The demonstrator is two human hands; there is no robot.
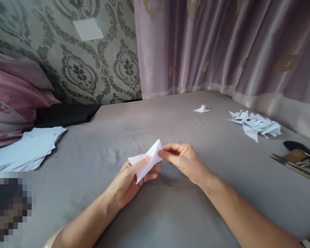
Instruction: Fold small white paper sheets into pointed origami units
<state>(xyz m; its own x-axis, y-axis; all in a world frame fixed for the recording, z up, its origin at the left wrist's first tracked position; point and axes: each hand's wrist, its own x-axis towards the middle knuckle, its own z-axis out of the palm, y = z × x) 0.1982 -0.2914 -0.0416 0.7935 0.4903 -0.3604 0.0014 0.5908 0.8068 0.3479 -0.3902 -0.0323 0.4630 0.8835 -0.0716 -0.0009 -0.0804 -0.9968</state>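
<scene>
A piece of folded white paper point(147, 162), with pointed corners and creased flaps, is held up above the grey sheet. My left hand point(130, 181) grips it from below, thumb pressed on its face and fingers behind it. At its right edge, my right hand point(183, 158) pinches a corner between thumb and forefinger. Both hands are closed on the same paper. Part of its underside is hidden behind my left thumb and fingers.
White paper sheets point(28, 148) lie stacked at left, near a black cloth point(64, 115). One folded paper figure point(202, 109) stands farther back; a pile of folded figures point(258, 124) lies at right. Scissors point(294, 167) and other tools rest at the right edge. Curtains point(186, 51) hang behind.
</scene>
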